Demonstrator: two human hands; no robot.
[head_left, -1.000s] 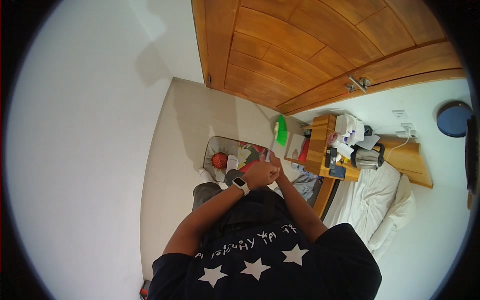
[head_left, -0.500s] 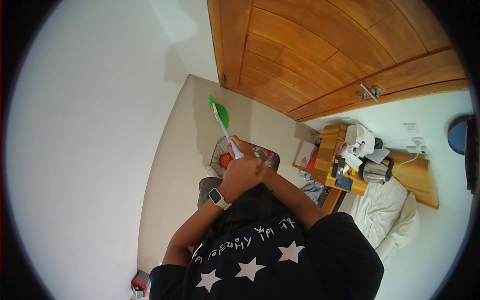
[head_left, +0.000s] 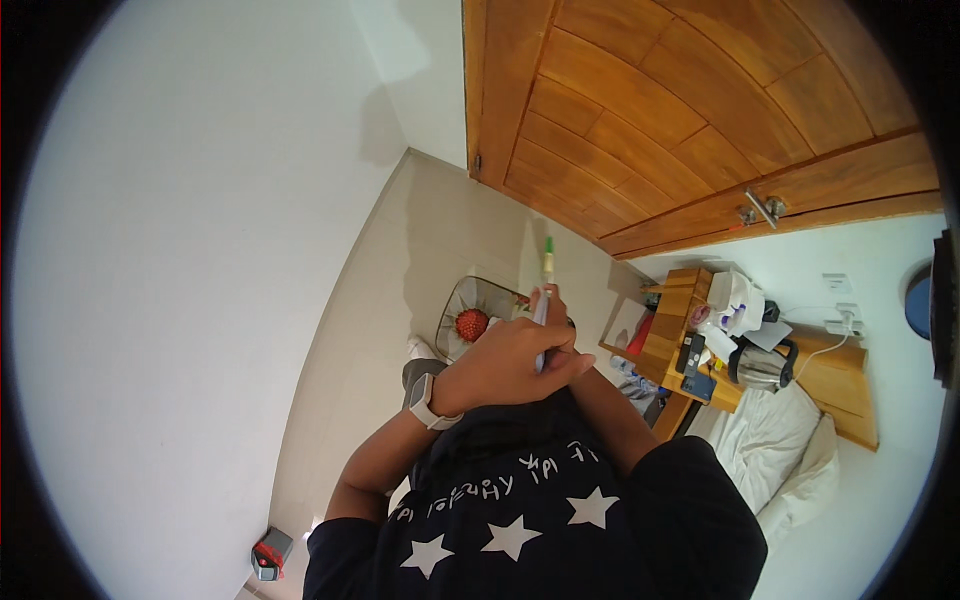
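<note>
In front of me is a long tool (head_left: pixel 541 306) with a grey handle, a pale yellow collar and a narrow green end. Its green end is smeared by motion, and I cannot make out its exact kind. My left hand (head_left: pixel 503 360), below a wrist with a white-banded watch (head_left: pixel 424 400), is closed round the near end of the handle. Farther along it, my right hand (head_left: pixel 556 300) grips the handle too, mostly hidden behind the left. Beyond my left hand, a red bumpy ball (head_left: pixel 471 325) rests on a rounded, dark-rimmed surface (head_left: pixel 480 283) partly covered by my hands.
A wooden door (head_left: pixel 620 110) with a metal handle (head_left: pixel 762 208) stands ahead. At right, a wooden cabinet (head_left: pixel 684 300) bears a kettle (head_left: pixel 762 362), phone (head_left: pixel 699 385) and papers, beside white bedding (head_left: pixel 760 430). A white wall (head_left: pixel 200 280) runs along the left. A grey-red object (head_left: pixel 270 554) lies lower left.
Both hands and the tool have swung to the right. Its green end, broad and flat half a second ago, now appears narrow. The view has shifted slightly.
</note>
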